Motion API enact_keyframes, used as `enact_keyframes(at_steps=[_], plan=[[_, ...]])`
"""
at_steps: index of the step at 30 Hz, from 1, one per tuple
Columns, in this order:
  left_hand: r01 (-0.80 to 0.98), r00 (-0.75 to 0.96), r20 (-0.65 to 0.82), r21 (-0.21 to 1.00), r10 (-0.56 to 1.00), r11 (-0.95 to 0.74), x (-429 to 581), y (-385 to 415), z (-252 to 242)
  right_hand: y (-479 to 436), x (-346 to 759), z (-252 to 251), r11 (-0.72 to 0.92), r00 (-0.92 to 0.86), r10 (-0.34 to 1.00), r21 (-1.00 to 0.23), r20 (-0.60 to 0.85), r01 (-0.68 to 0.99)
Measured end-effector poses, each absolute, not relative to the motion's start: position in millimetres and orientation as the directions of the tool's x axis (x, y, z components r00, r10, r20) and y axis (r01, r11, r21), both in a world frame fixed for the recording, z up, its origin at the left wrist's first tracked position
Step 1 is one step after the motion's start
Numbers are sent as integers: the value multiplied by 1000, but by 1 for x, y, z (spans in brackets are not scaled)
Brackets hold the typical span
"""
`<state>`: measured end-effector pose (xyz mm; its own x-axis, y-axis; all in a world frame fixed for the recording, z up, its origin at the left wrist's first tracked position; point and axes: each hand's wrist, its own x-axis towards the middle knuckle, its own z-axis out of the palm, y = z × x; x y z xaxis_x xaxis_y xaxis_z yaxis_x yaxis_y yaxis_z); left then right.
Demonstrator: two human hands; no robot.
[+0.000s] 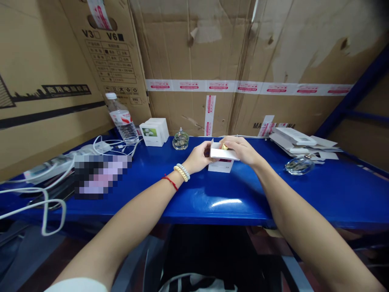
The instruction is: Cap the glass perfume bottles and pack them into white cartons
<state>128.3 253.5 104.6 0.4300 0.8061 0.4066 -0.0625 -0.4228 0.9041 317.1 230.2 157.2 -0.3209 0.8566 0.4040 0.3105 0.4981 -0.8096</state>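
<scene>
A small white carton (221,154) with its top flaps open stands upright on the blue table (194,194). My left hand (199,157) grips the carton's left side, fingers curled round it. My right hand (240,149) is closed over the open top, pinching a small gold-coloured item (224,147) at the opening. A glass bottle (180,140) sits just behind and to the left of the carton. Another clear glass piece (299,165) lies to the right.
Two white boxes (153,132) and a water bottle (123,119) stand at the back left, beside white cables (45,194). Flat white cartons (299,142) are stacked at the back right. Big cardboard boxes (212,61) wall in the table.
</scene>
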Motion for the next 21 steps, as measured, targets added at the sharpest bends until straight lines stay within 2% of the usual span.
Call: enact_keyframes(at_steps=[6,9,13,21], plan=[[-70,452,453,877,769,-475,128,256,105,231,316,159,489,-354,854,-822,382,293],[-79,466,454,876,759,-476,129,256,105,228,313,160,412,-300,894,-874,333,259],[-84,487,462,869,741,-487,129,254,107,228,310,159,290,-241,939,-941,244,177],[-91,484,448,880,752,-465,128,252,109,231,306,147,260,-95,960,-964,264,-47]])
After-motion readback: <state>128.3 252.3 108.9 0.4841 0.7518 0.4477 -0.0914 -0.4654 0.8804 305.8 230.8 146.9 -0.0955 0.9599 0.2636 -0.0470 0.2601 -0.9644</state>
